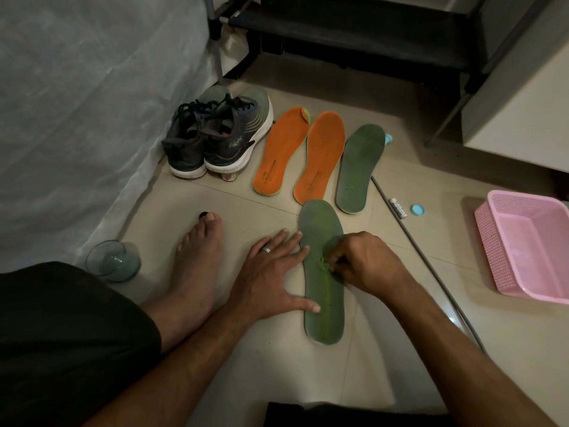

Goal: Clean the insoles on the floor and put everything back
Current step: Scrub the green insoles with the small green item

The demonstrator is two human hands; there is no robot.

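Fingers of left hand (pixel 271 272) spread flat, pressing near green insole (pixel 323 303) to floor (pixel 246 365); right hand (pixel 360 263) fingers pinch sm. green scrubber (pixel 324 264) on it.

Open tile (pixel 385 349) near right, between near green insole (pixel 323 303) and pink basket (pixel 523 245); grey cable (pixel 431 266) crosses it. Left blocked by bare foot (pixel 197 266) and glass (pixel 112 260). Far side blocked by three insoles (pixel 317 155) and shoes (pixel 215 137).

Left hand (pixel 271 272) flat, fingers spread, pressing down; right hand (pixel 360 261) curled beside it, fingertips pinching.
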